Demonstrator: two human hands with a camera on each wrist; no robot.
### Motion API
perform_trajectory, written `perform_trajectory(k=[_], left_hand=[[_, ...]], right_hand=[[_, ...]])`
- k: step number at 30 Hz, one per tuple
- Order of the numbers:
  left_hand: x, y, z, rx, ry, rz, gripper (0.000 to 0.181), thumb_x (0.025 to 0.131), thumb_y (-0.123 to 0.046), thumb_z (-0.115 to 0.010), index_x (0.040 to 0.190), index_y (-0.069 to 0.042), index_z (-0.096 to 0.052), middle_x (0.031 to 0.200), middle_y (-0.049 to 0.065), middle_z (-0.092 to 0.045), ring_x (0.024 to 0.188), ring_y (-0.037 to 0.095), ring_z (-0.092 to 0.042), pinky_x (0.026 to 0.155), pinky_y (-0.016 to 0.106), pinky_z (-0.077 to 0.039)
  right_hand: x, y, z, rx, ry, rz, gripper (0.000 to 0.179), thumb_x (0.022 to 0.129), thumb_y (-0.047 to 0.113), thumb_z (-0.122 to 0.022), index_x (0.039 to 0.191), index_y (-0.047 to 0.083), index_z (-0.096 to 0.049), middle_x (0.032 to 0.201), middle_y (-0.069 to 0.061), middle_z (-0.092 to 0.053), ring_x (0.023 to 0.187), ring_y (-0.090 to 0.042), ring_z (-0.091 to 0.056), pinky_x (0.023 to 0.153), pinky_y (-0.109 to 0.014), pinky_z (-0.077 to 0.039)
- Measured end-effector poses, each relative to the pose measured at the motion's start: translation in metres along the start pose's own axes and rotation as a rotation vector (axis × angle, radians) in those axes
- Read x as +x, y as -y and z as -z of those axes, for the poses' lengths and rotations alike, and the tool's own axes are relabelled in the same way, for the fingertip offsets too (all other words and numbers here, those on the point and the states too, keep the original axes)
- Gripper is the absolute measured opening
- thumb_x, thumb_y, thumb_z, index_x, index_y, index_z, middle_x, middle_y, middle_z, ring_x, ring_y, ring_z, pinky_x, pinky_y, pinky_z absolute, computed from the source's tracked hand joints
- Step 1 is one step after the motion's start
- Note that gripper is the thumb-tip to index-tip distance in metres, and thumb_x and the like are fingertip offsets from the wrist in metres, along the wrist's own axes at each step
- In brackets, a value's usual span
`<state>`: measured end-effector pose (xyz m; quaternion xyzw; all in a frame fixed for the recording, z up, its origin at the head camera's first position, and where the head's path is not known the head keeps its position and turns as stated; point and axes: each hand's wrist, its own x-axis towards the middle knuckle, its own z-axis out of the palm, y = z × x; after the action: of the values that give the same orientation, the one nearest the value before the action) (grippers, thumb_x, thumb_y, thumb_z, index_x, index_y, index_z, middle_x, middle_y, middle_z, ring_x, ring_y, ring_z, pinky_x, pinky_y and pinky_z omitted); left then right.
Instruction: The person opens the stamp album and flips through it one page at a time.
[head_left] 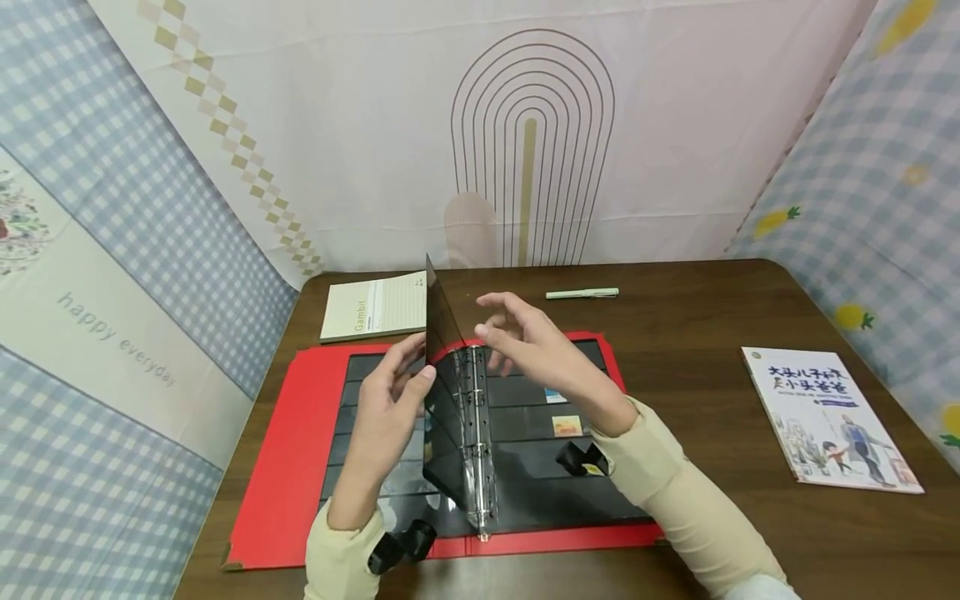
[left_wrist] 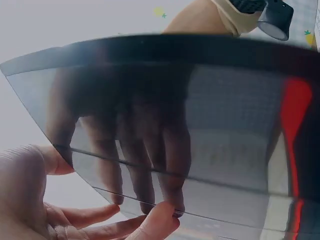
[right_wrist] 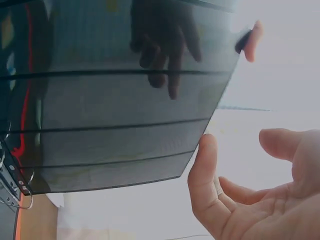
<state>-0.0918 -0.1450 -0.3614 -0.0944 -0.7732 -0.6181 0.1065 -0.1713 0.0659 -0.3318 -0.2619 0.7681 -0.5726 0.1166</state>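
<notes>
A red ring binder (head_left: 277, 467) lies spread on the table, its metal rings (head_left: 480, 417) along the middle. One dark, glossy pocket page (head_left: 442, 417) stands nearly upright from the rings. My left hand (head_left: 386, 408) pinches this page at its outer edge, the thumb wrapped over that edge. In the left wrist view the page's shiny face mirrors the fingers. On the page's other side is my right hand (head_left: 525, 337), fingers loosely bent and holding nothing. Its fingertip (right_wrist: 206, 142) is right at the page's edge in the right wrist view.
Small colourful stamp-like cards (head_left: 567, 426) sit in the black pockets of the right-hand page. A Gambit notebook (head_left: 375, 306) lies behind the binder, and a pale green pen (head_left: 582, 293) at the back. A picture book (head_left: 832, 421) is on the right of the wooden table (head_left: 690, 333).
</notes>
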Motion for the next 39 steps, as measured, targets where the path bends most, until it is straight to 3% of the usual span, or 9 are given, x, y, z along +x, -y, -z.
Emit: perform_trajectory(k=[5, 11, 15, 22, 29, 39], left_hand=[[-0.002, 0.004, 0.007, -0.038, -0.046, 0.016, 0.039, 0.103, -0.003, -0.053, 0.142, 0.0, -0.055, 0.144, 0.015, -0.055, 0.135, 0.025, -0.049, 0.1, 0.019, -0.044], [-0.005, 0.006, 0.014, -0.095, -0.095, 0.057, 0.037, 0.102, 0.001, -0.05, 0.139, 0.005, -0.056, 0.142, 0.017, -0.056, 0.133, 0.025, -0.05, 0.102, 0.02, -0.043], [-0.006, 0.008, 0.018, -0.114, -0.118, 0.072, 0.037, 0.101, 0.003, -0.049, 0.137, 0.006, -0.058, 0.138, 0.018, -0.058, 0.129, 0.022, -0.054, 0.102, 0.022, -0.043], [-0.009, 0.011, 0.024, -0.102, -0.164, 0.079, 0.036, 0.1, 0.004, -0.049, 0.134, 0.009, -0.058, 0.135, 0.021, -0.06, 0.122, 0.014, -0.057, 0.101, 0.021, -0.043], [-0.011, 0.015, 0.032, -0.122, -0.203, 0.081, 0.034, 0.1, 0.005, -0.048, 0.131, 0.01, -0.06, 0.127, 0.023, -0.064, 0.114, 0.012, -0.062, 0.097, 0.022, -0.045], [-0.013, 0.026, 0.043, -0.149, -0.294, 0.067, 0.029, 0.098, 0.009, -0.051, 0.124, 0.017, -0.062, 0.104, -0.005, -0.073, 0.096, 0.006, -0.068, 0.082, 0.018, -0.053]], right_hand=[[-0.002, -0.005, 0.005, 0.019, 0.003, -0.014, 0.045, 0.105, 0.017, -0.056, 0.147, 0.002, -0.043, 0.112, -0.016, -0.061, 0.077, -0.027, -0.066, 0.072, -0.05, -0.057], [-0.005, -0.01, 0.009, 0.043, 0.006, -0.028, 0.045, 0.104, 0.016, -0.057, 0.145, 0.002, -0.045, 0.111, -0.016, -0.061, 0.083, -0.041, -0.064, 0.074, -0.044, -0.057], [-0.008, -0.014, 0.011, 0.052, 0.001, -0.052, 0.044, 0.104, 0.016, -0.058, 0.144, 0.002, -0.046, 0.113, -0.017, -0.061, 0.086, -0.045, -0.063, 0.076, -0.041, -0.057], [-0.012, -0.024, 0.016, 0.053, -0.005, -0.072, 0.043, 0.104, 0.018, -0.059, 0.142, 0.002, -0.048, 0.117, -0.017, -0.059, 0.082, -0.029, -0.066, 0.076, -0.041, -0.057], [-0.017, -0.034, 0.023, 0.059, -0.013, -0.088, 0.042, 0.105, 0.018, -0.058, 0.142, 0.001, -0.049, 0.116, -0.017, -0.057, 0.085, -0.038, -0.065, 0.076, -0.039, -0.057], [-0.021, -0.051, 0.031, 0.065, -0.023, -0.116, 0.042, 0.105, 0.017, -0.058, 0.142, -0.001, -0.049, 0.11, -0.017, -0.059, 0.081, -0.027, -0.066, 0.074, -0.036, -0.058]])
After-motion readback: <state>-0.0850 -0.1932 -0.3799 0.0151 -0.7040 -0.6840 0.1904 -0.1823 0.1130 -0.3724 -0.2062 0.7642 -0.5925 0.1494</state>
